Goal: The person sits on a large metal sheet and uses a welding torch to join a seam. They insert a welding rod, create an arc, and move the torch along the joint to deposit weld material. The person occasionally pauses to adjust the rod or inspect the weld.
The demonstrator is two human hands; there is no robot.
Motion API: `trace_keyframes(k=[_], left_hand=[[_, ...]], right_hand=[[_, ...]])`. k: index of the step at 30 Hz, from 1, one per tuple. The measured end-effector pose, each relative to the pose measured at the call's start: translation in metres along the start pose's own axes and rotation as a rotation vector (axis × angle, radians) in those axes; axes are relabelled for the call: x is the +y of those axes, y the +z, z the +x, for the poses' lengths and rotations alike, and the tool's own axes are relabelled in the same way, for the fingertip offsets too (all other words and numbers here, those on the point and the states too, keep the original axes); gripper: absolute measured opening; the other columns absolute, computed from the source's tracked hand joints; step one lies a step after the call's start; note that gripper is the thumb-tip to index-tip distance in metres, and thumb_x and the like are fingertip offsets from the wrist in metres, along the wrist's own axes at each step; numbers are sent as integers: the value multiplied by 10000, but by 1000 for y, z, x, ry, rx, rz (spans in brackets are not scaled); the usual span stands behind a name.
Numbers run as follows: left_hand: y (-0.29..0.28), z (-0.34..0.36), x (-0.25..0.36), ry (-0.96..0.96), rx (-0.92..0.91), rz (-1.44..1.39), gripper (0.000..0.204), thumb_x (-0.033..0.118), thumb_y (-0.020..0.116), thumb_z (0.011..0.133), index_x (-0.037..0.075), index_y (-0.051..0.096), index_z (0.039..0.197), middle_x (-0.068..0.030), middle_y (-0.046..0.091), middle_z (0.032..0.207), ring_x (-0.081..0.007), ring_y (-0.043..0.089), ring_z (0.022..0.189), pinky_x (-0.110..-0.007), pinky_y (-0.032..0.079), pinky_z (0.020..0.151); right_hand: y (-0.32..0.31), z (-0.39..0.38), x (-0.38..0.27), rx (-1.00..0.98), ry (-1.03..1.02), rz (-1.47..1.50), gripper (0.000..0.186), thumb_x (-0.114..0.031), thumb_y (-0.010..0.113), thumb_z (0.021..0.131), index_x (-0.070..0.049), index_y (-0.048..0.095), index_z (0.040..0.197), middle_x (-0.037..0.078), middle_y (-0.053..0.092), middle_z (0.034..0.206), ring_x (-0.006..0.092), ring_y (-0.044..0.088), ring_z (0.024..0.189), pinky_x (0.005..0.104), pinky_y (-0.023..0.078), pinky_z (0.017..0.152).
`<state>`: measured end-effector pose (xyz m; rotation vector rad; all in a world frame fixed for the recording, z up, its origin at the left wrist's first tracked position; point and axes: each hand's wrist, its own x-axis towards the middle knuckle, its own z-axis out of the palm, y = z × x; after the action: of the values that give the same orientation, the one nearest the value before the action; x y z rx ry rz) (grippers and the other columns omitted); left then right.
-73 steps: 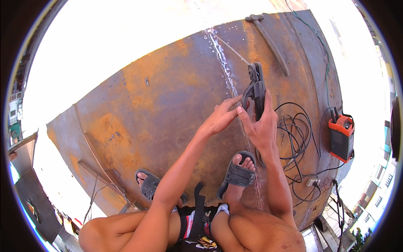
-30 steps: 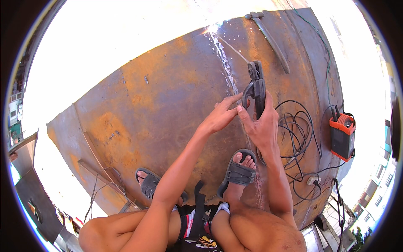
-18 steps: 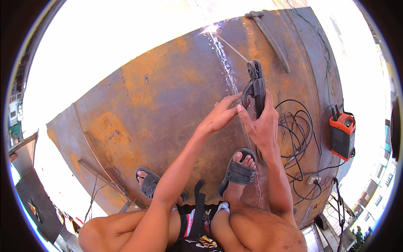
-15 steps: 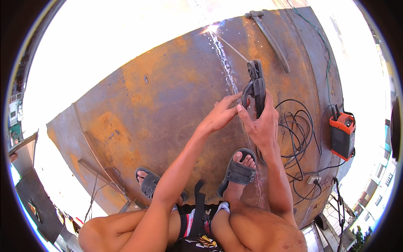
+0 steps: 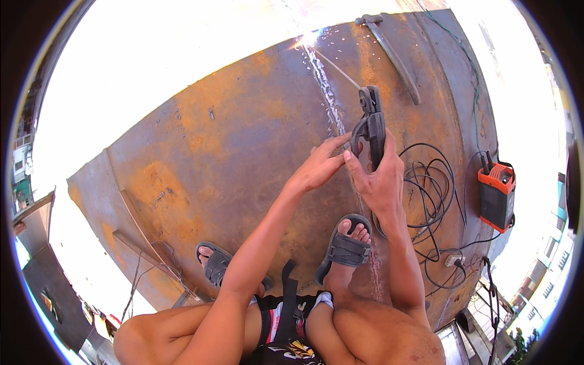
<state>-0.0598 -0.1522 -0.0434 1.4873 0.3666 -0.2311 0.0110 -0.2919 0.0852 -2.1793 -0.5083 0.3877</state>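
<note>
Wrapped around the handle of a black welding electrode holder (image 5: 376,131) is my right hand (image 5: 381,185). A thin welding rod (image 5: 339,69) slants up and left from its jaws to a bright arc (image 5: 310,39), where sparks fly. My left hand (image 5: 319,167) rests beside the holder, its fingers stretched out and the fingertips against the holder's lever side; the very tips are partly hidden. Below the arc, a rough silvery weld seam (image 5: 327,91) runs down the rusty steel plate (image 5: 243,140) toward my hands.
A hammer (image 5: 395,58) lies on the plate right of the rod. Black cable (image 5: 450,182) coils right of my right forearm, near an orange-and-black welding machine (image 5: 496,198) and an outlet (image 5: 454,261). My sandaled feet (image 5: 350,249) stand on the curved plate. Scrap strips (image 5: 143,252) lie at left.
The arc still burns at the rod's tip and its sparks have spread differently, more to the right. Both hands and the electrode holder have barely moved.
</note>
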Motion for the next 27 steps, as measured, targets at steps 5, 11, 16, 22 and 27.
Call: trace_keyframes(k=[5,11,16,22,27], left_hand=[[0,0,-1,-20,-27,-5,628,464,563,1059,32,567,1515,-155,605,1495,-279,499,1427,-473,318,1243],[-3,1,0,-53,-98,3,818,605,546,1047,109,454,1691,-221,448,1721,-390,320,1647,-603,91,1353],[-3,2,-3,-48,-105,2,828,611,549,1039,117,449,1696,-217,444,1724,-391,318,1647,-616,81,1351],[-4,0,-3,-59,-96,-1,822,601,547,1041,114,448,1696,-223,447,1720,-394,321,1645,-609,82,1351],[-3,2,-5,-58,-100,0,819,597,549,1042,113,449,1695,-224,446,1719,-392,320,1646,-606,81,1352]], right_hand=[[-1,0,0,-6,11,8,663,-331,850,935,44,564,1402,146,769,1050,317,773,951,417,592,871],[-1,-1,0,3,1,12,666,-338,855,931,45,569,1395,146,770,1049,321,774,955,419,594,878],[-1,-1,2,3,1,12,658,-338,855,931,42,574,1389,150,770,1055,325,777,962,422,594,885],[1,-1,3,-1,0,27,662,-333,851,936,37,570,1407,151,774,1063,324,779,974,420,593,892],[0,-1,3,6,-1,18,673,-335,849,936,34,566,1423,148,776,1067,316,780,984,420,590,904]])
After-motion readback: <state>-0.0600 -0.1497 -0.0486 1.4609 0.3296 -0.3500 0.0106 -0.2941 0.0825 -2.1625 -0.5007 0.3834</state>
